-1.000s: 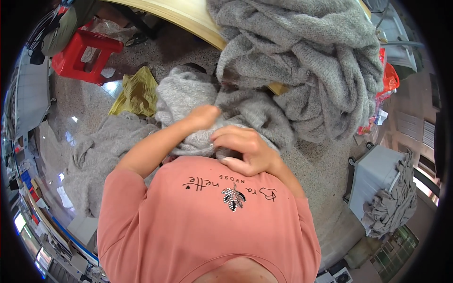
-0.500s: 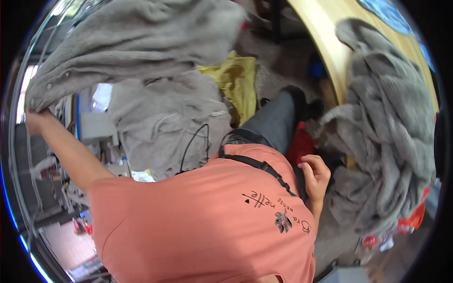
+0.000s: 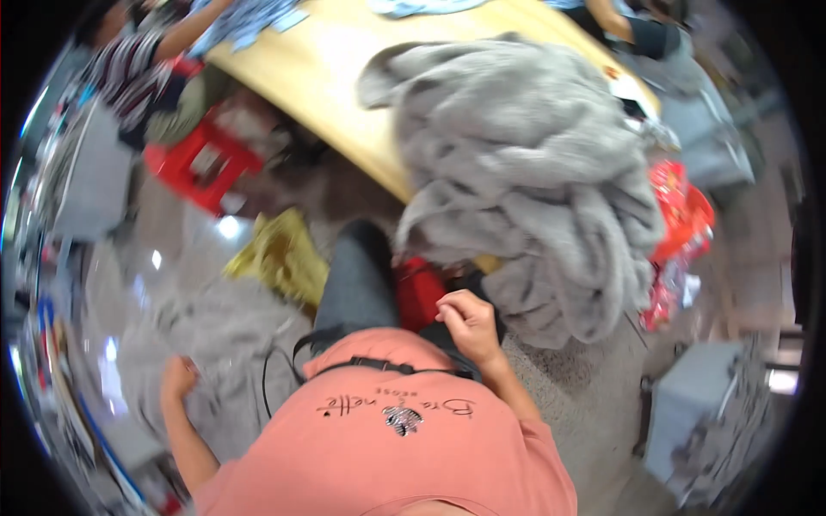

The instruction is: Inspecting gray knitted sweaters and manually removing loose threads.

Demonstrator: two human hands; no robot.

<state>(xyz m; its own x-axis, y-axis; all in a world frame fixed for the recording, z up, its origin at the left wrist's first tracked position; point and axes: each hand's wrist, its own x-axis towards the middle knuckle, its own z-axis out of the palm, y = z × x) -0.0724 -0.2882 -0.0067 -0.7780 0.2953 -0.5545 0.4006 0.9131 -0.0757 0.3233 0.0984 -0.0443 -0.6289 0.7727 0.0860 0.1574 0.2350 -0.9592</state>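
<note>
My left hand [image 3: 179, 377], somewhat blurred, is loosely closed above a pile of grey plush fabric [image 3: 228, 331] on the floor; nothing shows in it. In front of my waist my right hand [image 3: 469, 320] has its fingers curled, with nothing visible between them. Just beyond it, a big crumpled heap of grey plush cloth [image 3: 525, 146] covers part of the wooden table [image 3: 318, 73] and hangs over its near edge. A yellow cloth or bag [image 3: 284, 258] lies beside the floor pile, close to my leg.
Someone in a striped shirt [image 3: 129, 73] works at the table's far left, by a red plastic stool [image 3: 202, 163]. Another person's arm [image 3: 611, 21] shows at far right. Red plastic bags [image 3: 675, 211] lie right of the heap; a grey bin [image 3: 693, 421] stands lower right.
My left hand has let go of the grey plush fabric it held raised and come down toward my side. My view has turned rightward, bringing the table heap to the middle.
</note>
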